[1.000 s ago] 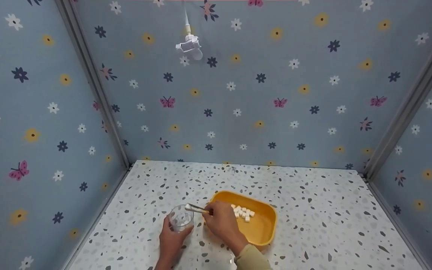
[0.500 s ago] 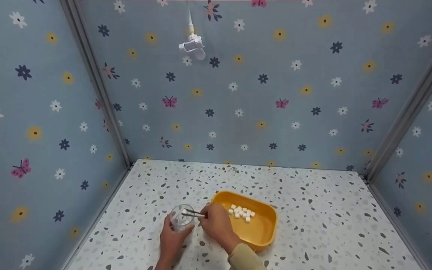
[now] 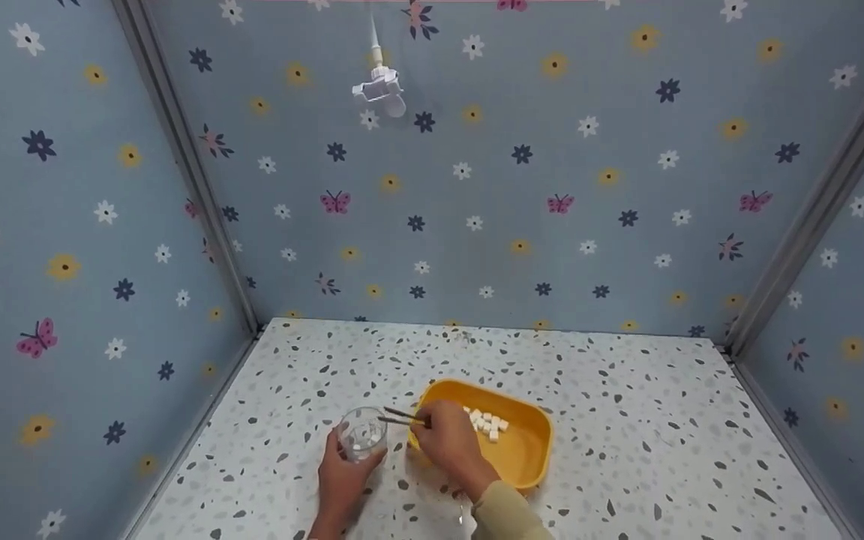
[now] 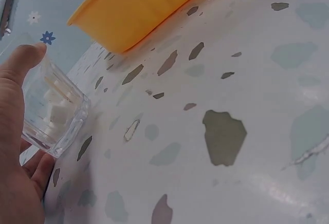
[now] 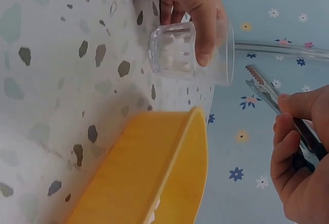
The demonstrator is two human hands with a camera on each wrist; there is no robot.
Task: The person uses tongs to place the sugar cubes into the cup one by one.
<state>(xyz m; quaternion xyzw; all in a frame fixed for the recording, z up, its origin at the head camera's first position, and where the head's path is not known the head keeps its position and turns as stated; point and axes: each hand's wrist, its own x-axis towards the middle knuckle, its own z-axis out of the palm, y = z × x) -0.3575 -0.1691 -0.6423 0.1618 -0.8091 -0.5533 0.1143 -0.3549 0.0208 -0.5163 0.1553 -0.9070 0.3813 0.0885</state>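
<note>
My left hand (image 3: pixel 344 480) grips a clear glass (image 3: pixel 363 451) on the speckled table, thumb on one side and fingers round the other. Inside it lie several small white cubes (image 4: pixel 60 113), seen through the wall in the left wrist view. My right hand (image 3: pixel 450 444) holds small metal tongs (image 5: pixel 263 89) with serrated tips and a dark handle. Their tips stand apart with nothing between them, just right of the glass's rim. Below and behind that hand is a yellow tray (image 3: pixel 535 450) with several white cubes (image 3: pixel 493 436); the hand hides part of it.
The white speckled table (image 3: pixel 649 435) extends around the tray and glass. Patterned blue panels (image 3: pixel 492 180) enclose it at the back and sides. A white clip-like fixture (image 3: pixel 379 90) hangs high before the back wall.
The tongs carried a white cube to the glass, and by half a second ago held it at the mouth. Now they have let go and drawn back right; the left hand stays put.
</note>
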